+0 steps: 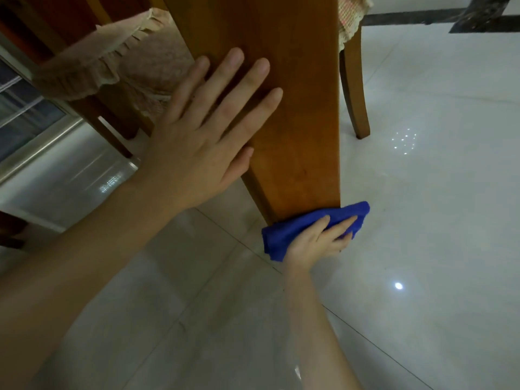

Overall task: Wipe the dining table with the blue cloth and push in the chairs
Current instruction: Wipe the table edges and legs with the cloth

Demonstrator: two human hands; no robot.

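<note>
1. The folded blue microfibre cloth (284, 235) sits at the lowest visible end of the broad orange-brown wooden table panel (298, 136). It touches the panel's bottom edge, just above the floor.
2. The right hand (318, 240) holds the cloth. Its fingers (326, 222) are curled over the bunched fabric and press it against the panel end. The thumb is hidden.
3. One end of the cloth projects to the left of the hand. The other end projects past the fingertips on the right.
4. The left hand (202, 142) lies flat on the face of the panel, higher up than the cloth. Its fingers are straight and spread and grip nothing. The thumb rests at the panel's left edge.
5. The panel narrows toward its lower end. A darker side face shows along its left edge.
6. Left of the panel stands a wooden chair with a beige frilled seat cover (84, 66). It is partly behind the panel.
7. Right of the panel stands a second wooden chair; a curved brown leg (354, 102) and a corner of its woven seat cover show.
8. The glossy white tiled floor (422, 192) carries bright light reflections. A dark stone band (408, 16) crosses its far side.
9. A silver metal door frame (42, 142) runs along the left edge of the view.
</note>
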